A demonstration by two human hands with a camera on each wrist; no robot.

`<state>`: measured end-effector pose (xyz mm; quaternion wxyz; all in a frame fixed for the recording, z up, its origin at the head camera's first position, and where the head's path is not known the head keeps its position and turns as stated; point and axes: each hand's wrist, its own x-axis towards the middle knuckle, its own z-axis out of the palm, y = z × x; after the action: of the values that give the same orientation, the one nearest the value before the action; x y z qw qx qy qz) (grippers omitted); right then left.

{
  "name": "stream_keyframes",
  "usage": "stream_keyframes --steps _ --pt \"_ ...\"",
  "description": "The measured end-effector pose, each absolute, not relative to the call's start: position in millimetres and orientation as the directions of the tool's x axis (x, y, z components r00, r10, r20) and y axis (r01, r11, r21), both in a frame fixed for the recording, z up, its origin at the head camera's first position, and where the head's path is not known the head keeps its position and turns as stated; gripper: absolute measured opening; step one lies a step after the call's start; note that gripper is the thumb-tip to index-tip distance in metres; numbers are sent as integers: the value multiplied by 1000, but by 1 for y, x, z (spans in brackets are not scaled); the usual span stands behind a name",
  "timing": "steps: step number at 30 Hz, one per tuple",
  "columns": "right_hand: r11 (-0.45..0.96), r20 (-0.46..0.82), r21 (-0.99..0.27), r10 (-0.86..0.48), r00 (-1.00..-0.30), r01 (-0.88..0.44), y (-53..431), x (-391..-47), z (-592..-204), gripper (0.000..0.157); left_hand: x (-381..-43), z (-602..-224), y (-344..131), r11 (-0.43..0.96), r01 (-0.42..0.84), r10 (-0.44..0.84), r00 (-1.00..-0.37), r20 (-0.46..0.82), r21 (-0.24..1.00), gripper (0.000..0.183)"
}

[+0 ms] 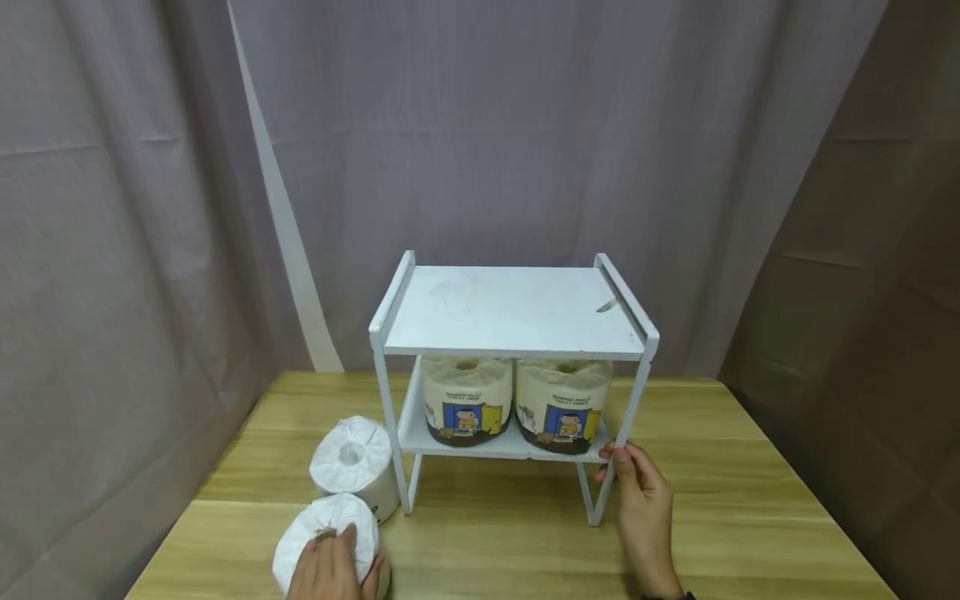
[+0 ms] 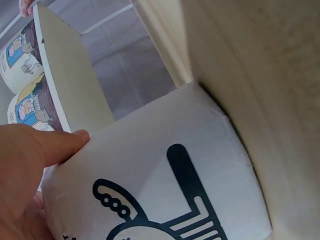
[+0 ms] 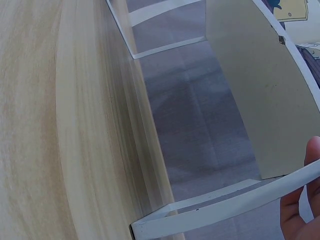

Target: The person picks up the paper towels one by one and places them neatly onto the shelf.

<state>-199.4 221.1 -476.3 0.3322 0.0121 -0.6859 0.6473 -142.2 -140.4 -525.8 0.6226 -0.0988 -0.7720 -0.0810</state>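
Note:
A white two-tier rack (image 1: pixel 517 310) stands on the wooden table, two wrapped toilet paper rolls (image 1: pixel 468 404) side by side on its lower shelf. My right hand (image 1: pixel 643 508) grips the rack's front right leg (image 3: pixel 235 207), thumb in front and fingers reaching behind. To the left of the rack are two more toilet paper rolls, one behind the other. The nearer toilet paper roll (image 1: pixel 288 546) is held by my left hand (image 1: pixel 333 567), fingertips over its top by the core hole and thumb (image 2: pixel 67 145) along its printed side. Behind it, the other roll (image 1: pixel 352 454) stands close to the rack's left leg.
Under the lower shelf (image 3: pixel 265 95) the rack is open between its legs. The wooden table (image 1: pixel 750 500) ends just behind the rack, where a grey curtain (image 1: pixel 525 133) hangs. Curtains also hang along both sides of the table.

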Motion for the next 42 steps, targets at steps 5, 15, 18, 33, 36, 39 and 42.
stream_keyframes --steps 5,15,18,33,36,39,42 --pt "168 481 -875 399 -781 -453 221 -200 -478 26 -145 -528 -142 960 280 39 -141 989 2 57" --pt "141 456 -888 406 -792 -438 219 -198 -477 26 -136 -526 -141 953 291 -23 -224 974 90 54" --pt "139 442 -894 417 -794 -425 219 -198 -476 25 -136 -523 -141 950 302 -19 -215 976 85 53" --pt "149 476 -877 380 -793 -456 223 -199 -473 25 -133 -504 -135 946 317 -10 -182 983 69 50" --pt "149 476 -878 382 -792 -456 223 -199 -474 25 -130 -499 -135 944 322 -8 -213 977 78 48" --pt "145 474 -878 384 -792 -456 222 -199 -475 25 -129 -497 -135 940 334 -3 -205 979 73 47" --pt "142 471 -880 385 -794 -453 222 -199 -476 25 -129 -494 -134 939 337 -1 -190 982 66 46"
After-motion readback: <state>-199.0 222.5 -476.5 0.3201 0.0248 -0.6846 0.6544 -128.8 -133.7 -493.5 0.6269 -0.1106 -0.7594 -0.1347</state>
